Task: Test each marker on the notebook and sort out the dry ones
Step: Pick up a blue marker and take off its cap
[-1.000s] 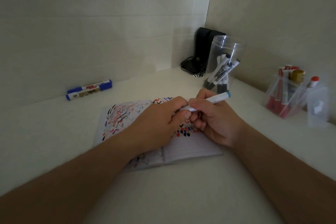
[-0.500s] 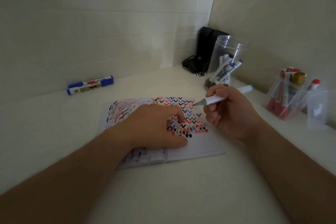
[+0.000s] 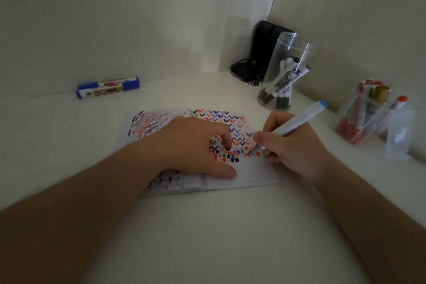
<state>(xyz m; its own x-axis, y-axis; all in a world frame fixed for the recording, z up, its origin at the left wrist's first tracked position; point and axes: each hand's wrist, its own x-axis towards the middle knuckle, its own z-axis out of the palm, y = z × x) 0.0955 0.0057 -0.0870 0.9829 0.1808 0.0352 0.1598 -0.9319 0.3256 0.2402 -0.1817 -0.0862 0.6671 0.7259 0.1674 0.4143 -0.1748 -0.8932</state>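
An open notebook point(image 3: 253, 173) lies in the middle of the white table, its pages full of red, blue and black test marks. My left hand point(image 3: 191, 145) presses flat on the pages, fingers spread. My right hand point(image 3: 292, 147) holds a white marker with a light-blue end point(image 3: 302, 117), uncapped, tip down on the right page beside the lowest row of marks. The cap is not visible.
Two blue-capped markers point(image 3: 108, 87) lie by the back wall at left. A clear jar of markers point(image 3: 285, 71) stands at the back right, in front of a black device with a cord point(image 3: 258, 53). Clear holders with red markers point(image 3: 362, 117) stand at the right edge.
My hands pulled the cap off and separated. The left hand went down flat on the notebook; the right hand swung the marker tip down onto the right page.
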